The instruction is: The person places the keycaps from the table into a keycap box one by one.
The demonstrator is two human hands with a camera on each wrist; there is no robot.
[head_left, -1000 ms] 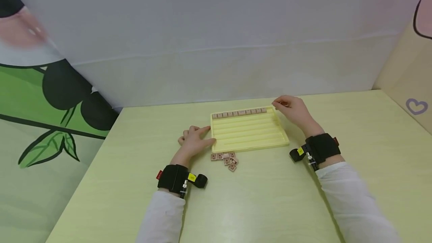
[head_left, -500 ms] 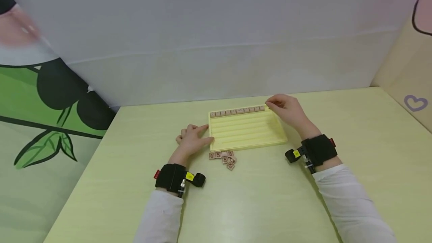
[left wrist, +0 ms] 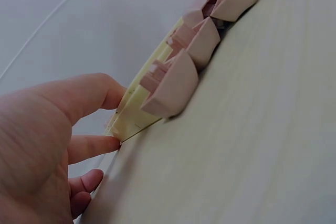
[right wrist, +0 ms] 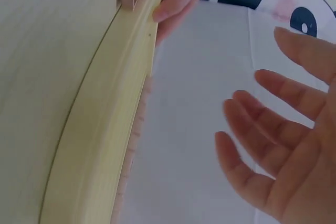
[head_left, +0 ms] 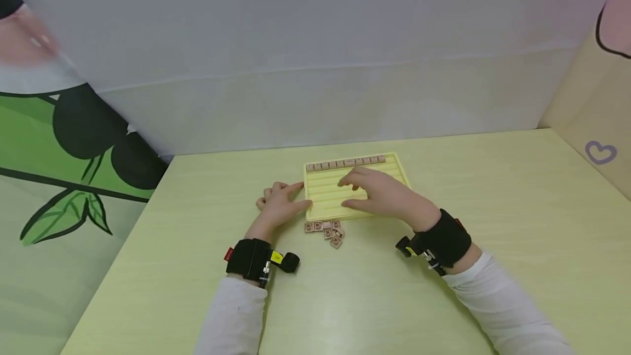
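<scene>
right hand (head_left: 382, 196): fingers spread, holding nothing, over grooved tray (head_left: 400, 171) | loose tiles (head_left: 327, 230) just nearward-left on worktop (head_left: 384, 289) (left hand (head_left: 278, 205) relaxed, touching tray's left edge, nearer)

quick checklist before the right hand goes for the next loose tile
1. Right hand free: ok, fingers spread, holding nothing, over the tray.
2. Left hand steadying tray: ok, fingers touch its left edge.
3. Loose tiles in reach: ok, clustered on the table just in front of the tray.
4. Top row seated: ok, tiles line the far groove; whether the right end is full, cannot tell.
5. Free grooves: ok, the nearer grooves that show are bare.
6. Tiles face up: cannot tell, markings too small to read.
</scene>
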